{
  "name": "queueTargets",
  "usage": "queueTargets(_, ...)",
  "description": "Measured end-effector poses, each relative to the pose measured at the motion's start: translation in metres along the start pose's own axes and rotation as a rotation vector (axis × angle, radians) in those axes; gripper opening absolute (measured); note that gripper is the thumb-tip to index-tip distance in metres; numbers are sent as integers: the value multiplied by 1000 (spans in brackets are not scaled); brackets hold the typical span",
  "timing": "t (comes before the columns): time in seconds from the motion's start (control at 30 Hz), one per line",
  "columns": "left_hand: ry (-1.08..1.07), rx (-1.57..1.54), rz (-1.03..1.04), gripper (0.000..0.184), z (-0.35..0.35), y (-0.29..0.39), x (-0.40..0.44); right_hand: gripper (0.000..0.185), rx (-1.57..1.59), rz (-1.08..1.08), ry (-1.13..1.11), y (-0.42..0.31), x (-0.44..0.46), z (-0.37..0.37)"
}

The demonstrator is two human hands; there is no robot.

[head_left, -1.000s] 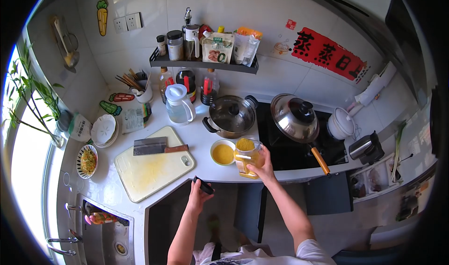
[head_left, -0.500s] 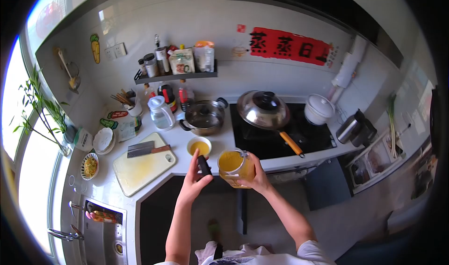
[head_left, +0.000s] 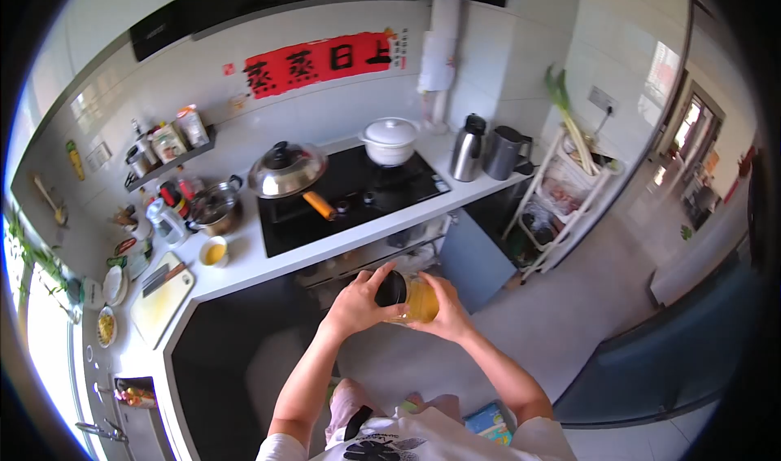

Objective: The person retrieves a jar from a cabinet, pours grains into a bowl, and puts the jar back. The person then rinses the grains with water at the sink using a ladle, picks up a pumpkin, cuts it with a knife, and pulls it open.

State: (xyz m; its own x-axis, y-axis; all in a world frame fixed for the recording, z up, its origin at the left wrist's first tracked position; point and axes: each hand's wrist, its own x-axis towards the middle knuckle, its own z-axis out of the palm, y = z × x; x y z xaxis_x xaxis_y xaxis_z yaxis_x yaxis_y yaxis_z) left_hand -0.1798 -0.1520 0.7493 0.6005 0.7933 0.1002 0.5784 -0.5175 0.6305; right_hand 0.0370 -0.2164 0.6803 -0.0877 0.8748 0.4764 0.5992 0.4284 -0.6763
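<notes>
A clear jar (head_left: 421, 301) of yellow contents is tilted on its side in front of me, out past the counter edge. My right hand (head_left: 449, 318) is wrapped round its body. My left hand (head_left: 356, 305) grips the black lid (head_left: 392, 288), which sits against the jar's mouth. Whether the lid is fully seated cannot be made out. On the counter to the left, a small white bowl (head_left: 205, 261) has yellow liquid in it.
A domed pan (head_left: 286, 174) and a white lidded pot (head_left: 389, 145) stand on the black cooktop (head_left: 285, 237). The cutting board (head_left: 175, 310) bears a cleaver (head_left: 154, 279). Below the counter, a cabinet door (head_left: 480, 262) hangs open near a wheeled rack (head_left: 561, 201).
My view has turned right, and the jar is now away from the bowl, over the floor. The lid, apart from the jar before, has come onto its mouth in my left hand.
</notes>
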Motion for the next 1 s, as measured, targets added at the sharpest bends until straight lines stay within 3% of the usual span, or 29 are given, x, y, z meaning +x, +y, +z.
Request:
queueTargets(0.13, -20, 114, -30, 91, 43, 38, 30, 94, -109, 12, 62, 26, -32, -41)
queueTargets(0.2, -66, 136, -170, 89, 62, 45, 47, 95, -114, 5, 78, 36, -37, -54)
queueTargets(0.27, -20, 152, -113, 85, 74, 46, 59, 98, -162, 20, 71, 45, -37, -62)
queueTargets(0.37, -137, 158, -104, 79, 77, 49, 79, 99, -105, 61, 47, 74, -34, -70)
queueTargets(0.43, -189, -47, 108, 76, 81, 41, 93, 99, -68, 91, 19, 93, -30, -75)
queueTargets(0.47, -192, -52, 114, 76, 83, 35, 103, 99, -33, 117, -5, 102, -26, -78)
queueTargets(0.53, -217, -118, 413, 80, 87, 26, 123, 97, -17, 135, 7, 117, -15, -84)
queueTargets(0.57, -180, -95, 450, 77, 90, 22, 132, 95, 7, 144, 9, 124, -11, -88)
queueTargets(0.6, -177, -103, 452, 77, 90, 25, 141, 95, 0, 146, 5, 130, -5, -93)
queueTargets(0.67, -107, -41, 154, 74, 83, 32, 158, 94, -83, 114, -43, 142, 10, -98)
queueTargets(0.7, -220, 102, -12, 78, 78, 39, 168, 94, -85, 115, -39, 149, 16, -98)
queueTargets(0.73, -220, 100, -7, 78, 73, 47, 179, 94, -89, 125, -61, 156, 20, -98)
queueTargets(0.8, -509, 215, -204, 89, 67, 56, 201, 94, -102, 132, -89, 170, 29, -102)
queueTargets(0.83, -414, 167, 73, 94, 75, 34, 204, 95, -71, 160, -78, 175, 32, -102)
queueTargets(0.87, -419, 158, 64, 94, 90, 19, 211, 95, -35, 193, -75, 179, 30, -103)
queueTargets(0.93, -131, -102, 402, 97, 93, 19, 219, 96, -14, 207, -76, 189, 28, -106)
queueTargets(0.97, -280, 19, 146, 97, 94, 20, 221, 96, 0, 210, -57, 196, 32, -107)
queueTargets(1.0, -273, 16, 130, 97, 92, 28, 231, 96, 8, 206, -72, 201, 35, -110)
